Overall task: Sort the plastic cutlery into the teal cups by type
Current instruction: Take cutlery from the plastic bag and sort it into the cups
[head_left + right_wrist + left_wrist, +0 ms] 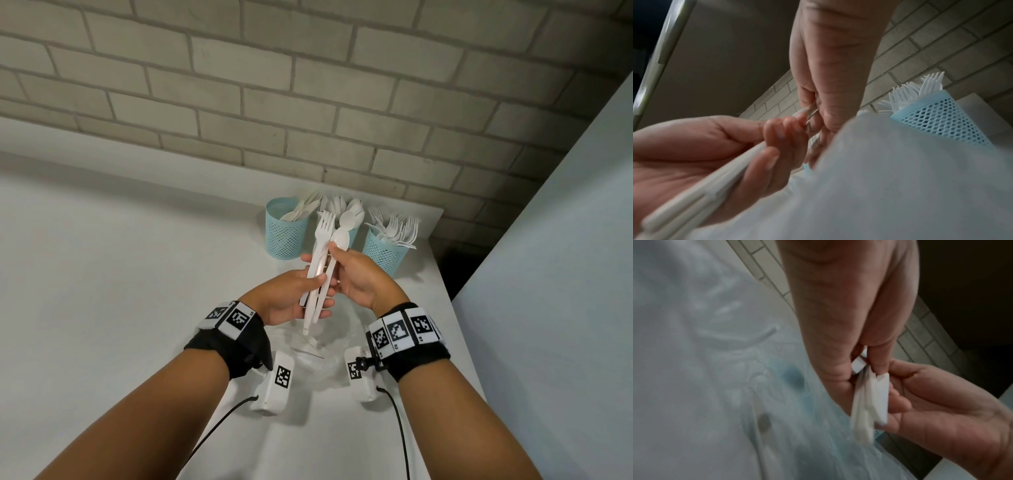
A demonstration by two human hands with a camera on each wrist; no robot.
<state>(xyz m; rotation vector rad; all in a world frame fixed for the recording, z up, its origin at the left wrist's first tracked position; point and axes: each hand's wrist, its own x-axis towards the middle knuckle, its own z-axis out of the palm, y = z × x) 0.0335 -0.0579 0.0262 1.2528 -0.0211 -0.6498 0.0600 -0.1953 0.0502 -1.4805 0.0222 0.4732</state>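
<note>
My left hand grips a bundle of white plastic cutlery by the handles, above the table. A fork and two spoons stick up from the bundle. The right hand pinches one spoon just below its bowl. Behind stand three teal mesh cups: the left cup holds knives, the middle cup, mostly hidden by the bundle, holds spoons, and the right cup holds forks. In the right wrist view the fork cup is close on the right and the left hand holds the handles.
A crumpled clear plastic bag lies on the white table under my hands. A brick wall runs right behind the cups. A pale panel rises at the right, past the table's edge.
</note>
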